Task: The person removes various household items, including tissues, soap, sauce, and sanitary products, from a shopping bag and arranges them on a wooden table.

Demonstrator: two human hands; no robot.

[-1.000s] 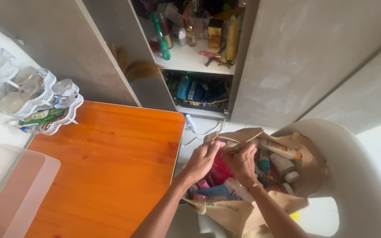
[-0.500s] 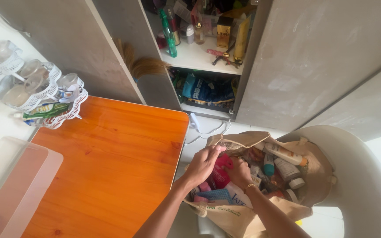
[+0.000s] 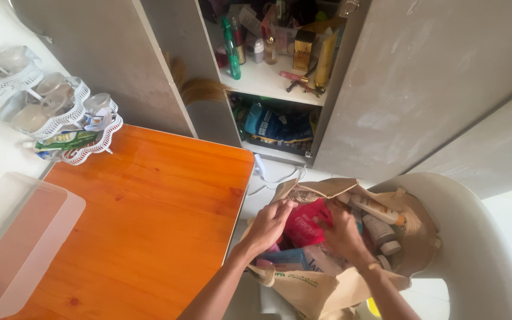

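Note:
A brown paper bag (image 3: pixel 303 290) stands open on a white chair (image 3: pixel 475 249), stuffed with tubes, bottles and packets. My left hand (image 3: pixel 268 226) reaches into its left side, fingers resting on a red packet (image 3: pixel 304 224). My right hand (image 3: pixel 342 234) is deeper in the bag, just right of that packet, its fingers curled among the items; what it grips is hidden. A cream tube (image 3: pixel 374 208) and grey tubes (image 3: pixel 380 231) lie at the bag's right side.
An orange wooden table (image 3: pixel 143 219) is at the left, with a clear plastic box (image 3: pixel 13 243) and white lace-edged trays of glasses (image 3: pixel 60 112) at its far corner. An open grey cabinet (image 3: pixel 268 65) ahead holds bottles and boxes.
The view has shifted slightly. Both hands have pushed further down into the bag, and the red packet now shows between them.

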